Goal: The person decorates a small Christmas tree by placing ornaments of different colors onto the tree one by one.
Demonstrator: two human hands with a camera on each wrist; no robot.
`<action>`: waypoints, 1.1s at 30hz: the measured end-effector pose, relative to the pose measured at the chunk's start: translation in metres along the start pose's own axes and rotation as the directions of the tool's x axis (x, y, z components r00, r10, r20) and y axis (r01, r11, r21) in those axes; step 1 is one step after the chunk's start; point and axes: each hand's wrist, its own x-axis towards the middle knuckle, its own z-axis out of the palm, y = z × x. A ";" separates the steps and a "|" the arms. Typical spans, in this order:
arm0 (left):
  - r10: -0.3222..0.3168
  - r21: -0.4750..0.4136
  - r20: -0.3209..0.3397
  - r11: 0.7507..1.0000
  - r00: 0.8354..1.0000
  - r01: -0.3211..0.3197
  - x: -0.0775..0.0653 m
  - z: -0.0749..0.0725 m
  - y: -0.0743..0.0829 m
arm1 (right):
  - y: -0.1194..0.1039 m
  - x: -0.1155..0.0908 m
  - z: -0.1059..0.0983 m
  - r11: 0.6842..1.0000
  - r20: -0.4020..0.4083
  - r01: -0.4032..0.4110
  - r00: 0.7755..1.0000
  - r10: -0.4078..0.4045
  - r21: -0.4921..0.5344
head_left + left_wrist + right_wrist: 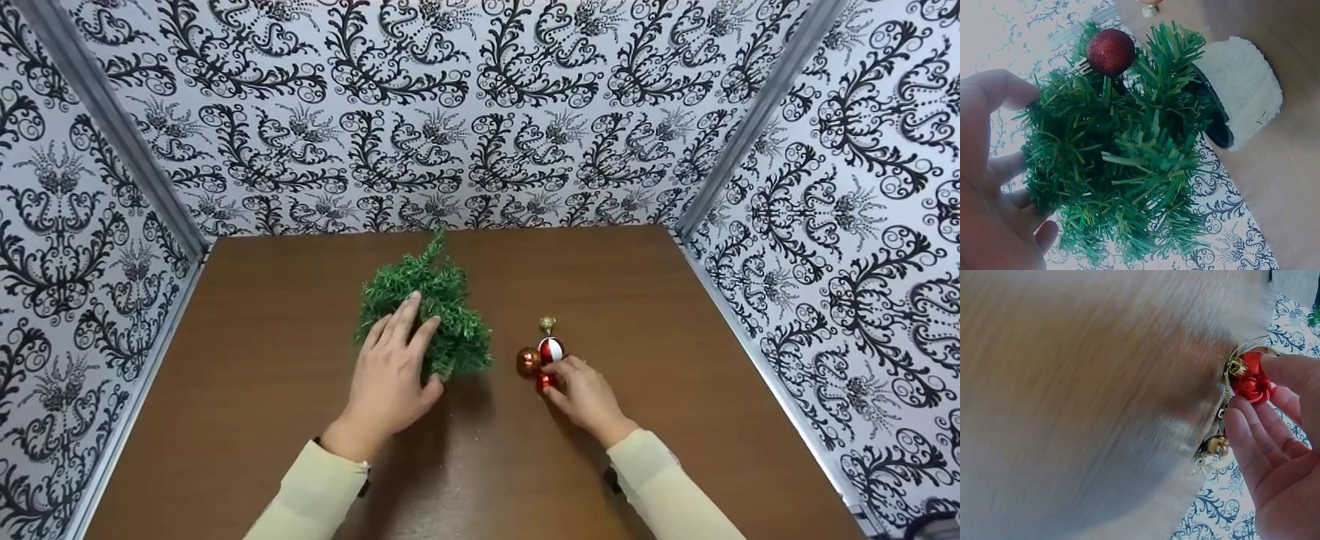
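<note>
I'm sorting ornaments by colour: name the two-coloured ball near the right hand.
The red-and-white ball: it alone shows white, while the copper ball, plain red ball and small gold ball each look one colour.

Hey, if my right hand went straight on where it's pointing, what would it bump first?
Beyond the red ball it pinches, your right hand would probably meet the copper ball; depth is hard to judge.

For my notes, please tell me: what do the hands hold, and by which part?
The right hand pinches the red ball by its round body, not its gold cap. The left hand just touches the green branches, fingers extended.
</note>
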 end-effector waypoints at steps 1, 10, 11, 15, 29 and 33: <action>0.001 -0.002 -0.002 1.000 1.000 -0.001 -0.001 0.000 -0.001 | 0.000 0.000 0.000 1.000 0.005 -0.003 1.000 0.003 0.001; 0.062 0.012 -0.029 0.998 0.998 -0.062 -0.006 -0.008 -0.009 | 0.002 -0.001 0.002 0.999 -0.043 0.026 0.999 -0.027 -0.018; 0.070 0.013 -0.029 0.998 0.997 -0.069 -0.006 -0.008 -0.010 | 0.002 -0.001 0.003 0.999 -0.048 0.028 0.998 -0.029 -0.019; 0.082 0.008 -0.023 0.997 0.996 -0.082 -0.007 -0.012 -0.016 | 0.001 0.001 0.002 1.000 -0.055 0.025 0.998 -0.025 -0.005; 0.054 0.013 0.009 0.998 0.999 -0.054 -0.009 -0.015 -0.024 | 0.002 0.001 0.003 1.000 -0.040 0.011 0.999 -0.010 0.029; 0.049 0.012 0.018 0.999 0.999 -0.049 -0.010 -0.017 -0.026 | 0.002 0.001 0.004 1.000 -0.040 0.011 0.999 -0.010 0.024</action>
